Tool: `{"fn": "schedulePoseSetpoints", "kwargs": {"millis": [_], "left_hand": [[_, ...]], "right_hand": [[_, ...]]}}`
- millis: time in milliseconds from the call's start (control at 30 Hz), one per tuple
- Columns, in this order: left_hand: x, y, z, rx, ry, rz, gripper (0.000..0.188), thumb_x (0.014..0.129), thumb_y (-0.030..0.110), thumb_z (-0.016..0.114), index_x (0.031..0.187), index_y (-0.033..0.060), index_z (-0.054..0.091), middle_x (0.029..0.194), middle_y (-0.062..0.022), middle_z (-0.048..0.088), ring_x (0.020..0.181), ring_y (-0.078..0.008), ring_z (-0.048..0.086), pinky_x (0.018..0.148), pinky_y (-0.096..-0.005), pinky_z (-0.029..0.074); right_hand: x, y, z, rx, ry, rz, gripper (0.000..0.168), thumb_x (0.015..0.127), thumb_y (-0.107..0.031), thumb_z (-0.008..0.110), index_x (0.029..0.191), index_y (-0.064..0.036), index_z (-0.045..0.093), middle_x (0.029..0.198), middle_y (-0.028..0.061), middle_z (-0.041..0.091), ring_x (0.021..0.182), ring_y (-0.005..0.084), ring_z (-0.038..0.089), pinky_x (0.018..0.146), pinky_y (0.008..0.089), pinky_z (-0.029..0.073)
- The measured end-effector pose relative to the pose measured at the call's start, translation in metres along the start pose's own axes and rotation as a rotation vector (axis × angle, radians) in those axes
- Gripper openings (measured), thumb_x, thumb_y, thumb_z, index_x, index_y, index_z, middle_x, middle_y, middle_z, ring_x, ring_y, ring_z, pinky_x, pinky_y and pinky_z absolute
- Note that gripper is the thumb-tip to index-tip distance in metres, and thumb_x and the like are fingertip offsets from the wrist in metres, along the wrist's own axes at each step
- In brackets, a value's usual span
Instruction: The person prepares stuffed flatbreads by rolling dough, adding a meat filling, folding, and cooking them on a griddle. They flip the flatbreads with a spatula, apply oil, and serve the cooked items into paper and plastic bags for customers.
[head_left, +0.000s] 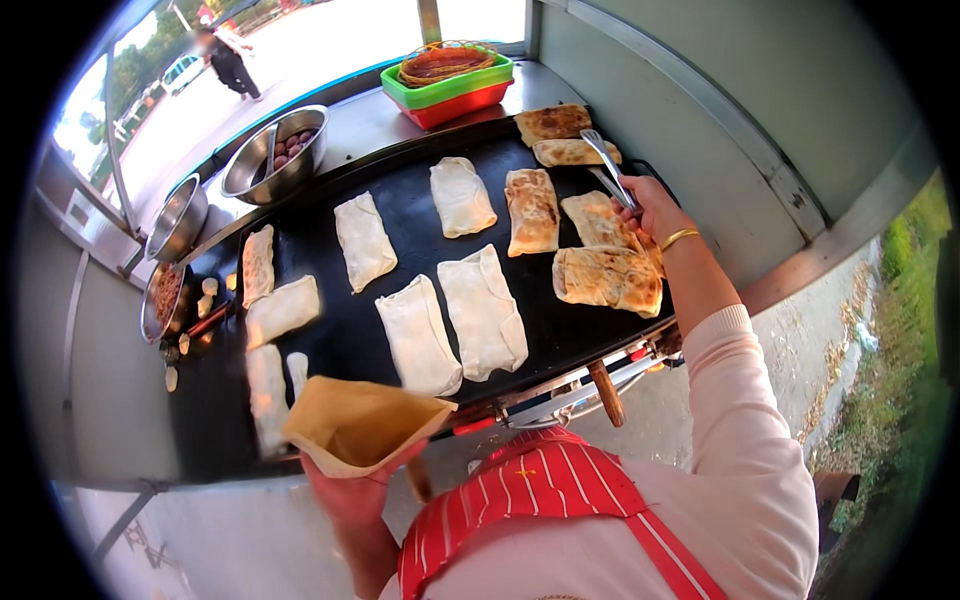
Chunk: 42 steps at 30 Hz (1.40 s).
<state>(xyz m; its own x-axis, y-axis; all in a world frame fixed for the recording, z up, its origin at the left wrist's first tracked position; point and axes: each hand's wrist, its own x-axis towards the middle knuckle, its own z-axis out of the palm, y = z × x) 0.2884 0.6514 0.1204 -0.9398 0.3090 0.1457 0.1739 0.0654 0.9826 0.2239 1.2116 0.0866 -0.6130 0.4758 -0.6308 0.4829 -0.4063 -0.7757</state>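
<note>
My left hand holds a brown paper bag, its mouth spread apart, at the griddle's near edge. At the right my right hand grips metal tongs, whose tips reach a browned folded flatbread at the griddle's far right corner. Several other browned flatbreads lie to the left of and below that hand. Pale folded flatbreads rest on the middle and left of the black griddle. Whether the tongs' tips touch the bread I cannot tell.
Beyond the griddle stand green and red plastic baskets and a steel bowl of round dark items. Another steel bowl and a bowl of minced filling are at the left. A wooden handle juts from the near edge. A person is outside.
</note>
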Motion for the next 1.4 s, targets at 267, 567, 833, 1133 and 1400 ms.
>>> {"fn": "schedulePoseSetpoints", "kwargs": {"millis": [267,567,833,1133,1400], "left_hand": [[0.015,0.028,0.035,-0.707,0.039,-0.435,0.067,0.100,0.057,0.029,0.151,0.0143,0.029,0.151,-0.0166,0.038,0.131,-0.0488,0.045,0.091,-0.0674,0.050],[0.035,0.004,0.026,-1.124,-0.125,-0.643,0.070,0.100,0.057,0.025,0.153,0.0109,0.028,0.154,-0.0196,0.035,0.135,-0.0496,0.040,0.101,-0.0713,0.038],[0.025,-0.007,0.015,-1.226,-0.428,-0.724,0.071,0.100,0.057,0.025,0.154,0.0121,0.026,0.156,-0.0216,0.031,0.134,-0.0549,0.038,0.098,-0.0760,0.037],[0.004,-0.007,-0.016,-1.520,-0.537,-0.613,0.075,0.099,0.063,0.025,0.155,0.0138,0.025,0.158,-0.0179,0.030,0.141,-0.0463,0.033,0.107,-0.0699,0.031],[-0.008,-0.031,-0.006,-1.422,-0.145,-0.300,0.078,0.097,0.067,0.036,0.151,0.0108,0.034,0.153,-0.0113,0.041,0.138,-0.0320,0.042,0.113,-0.0508,0.034]], "right_hand": [[0.027,0.007,0.002,0.113,0.069,-0.192,0.035,0.096,-0.038,0.061,0.087,-0.005,0.057,0.062,-0.0025,0.047,0.042,0.0043,0.032,0.039,0.0219,0.025],[-0.131,0.051,-0.008,0.105,-0.207,-0.617,0.037,0.098,-0.038,0.060,0.106,-0.002,0.064,0.057,-0.0042,0.040,0.041,0.0033,0.029,0.038,0.0211,0.022],[-0.230,0.088,0.046,-0.002,-0.560,-0.720,0.033,0.098,-0.030,0.063,0.107,0.002,0.064,0.058,-0.0038,0.044,0.047,0.0025,0.033,0.042,0.0200,0.023],[-0.278,0.115,0.083,-0.307,-0.582,-0.773,0.035,0.096,-0.030,0.066,0.109,0.003,0.063,0.065,-0.0065,0.049,0.053,0.0010,0.036,0.047,0.0183,0.026],[-0.312,0.140,0.112,-0.400,-0.599,-0.532,0.026,0.099,-0.022,0.064,0.111,0.001,0.064,0.074,-0.0021,0.055,0.064,0.0043,0.043,0.054,0.0222,0.037]]}}
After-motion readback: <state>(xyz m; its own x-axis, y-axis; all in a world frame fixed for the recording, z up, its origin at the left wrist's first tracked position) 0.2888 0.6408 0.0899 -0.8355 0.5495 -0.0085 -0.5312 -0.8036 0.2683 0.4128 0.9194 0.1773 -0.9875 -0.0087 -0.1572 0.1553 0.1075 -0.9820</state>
